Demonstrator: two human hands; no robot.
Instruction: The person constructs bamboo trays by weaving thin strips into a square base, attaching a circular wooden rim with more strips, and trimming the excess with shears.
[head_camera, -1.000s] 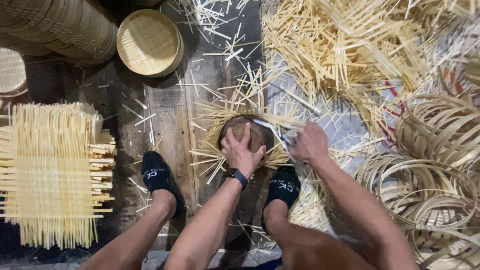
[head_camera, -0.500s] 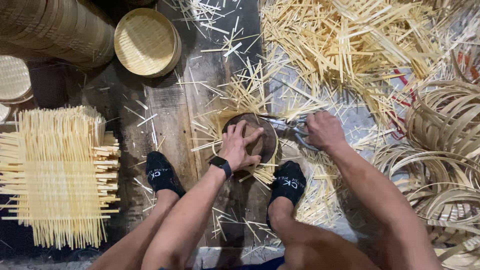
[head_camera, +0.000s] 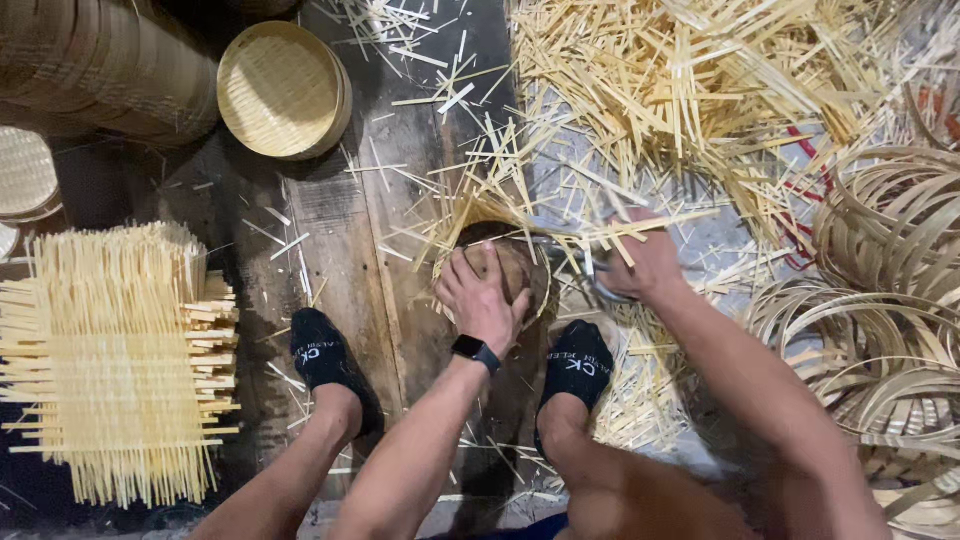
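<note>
My left hand (head_camera: 484, 298) presses palm-down, fingers spread, on a round brown disc (head_camera: 522, 262). The disc lies on a woven bamboo piece whose loose strip ends (head_camera: 470, 200) fan out around it. My right hand (head_camera: 648, 266) is just right of the disc, closed around a grey metal cutting tool (head_camera: 598, 284), with several bamboo strips crossing over it. A black watch sits on my left wrist. My feet in black socks (head_camera: 322, 350) (head_camera: 580, 362) rest on either side, below the disc.
A stack of flat bamboo strips (head_camera: 120, 360) lies at the left. A round woven tray (head_camera: 282, 90) and stacked woven baskets (head_camera: 100, 60) are at the top left. Loose cut strips (head_camera: 700, 90) pile at the top right, and coiled bamboo hoops (head_camera: 880, 300) lie at the right. The floor is dark wooden planks (head_camera: 340, 230).
My right hand with the tool has shifted slightly right along the disc's edge. My left hand stays pressed on the disc, and the view has tilted a little.
</note>
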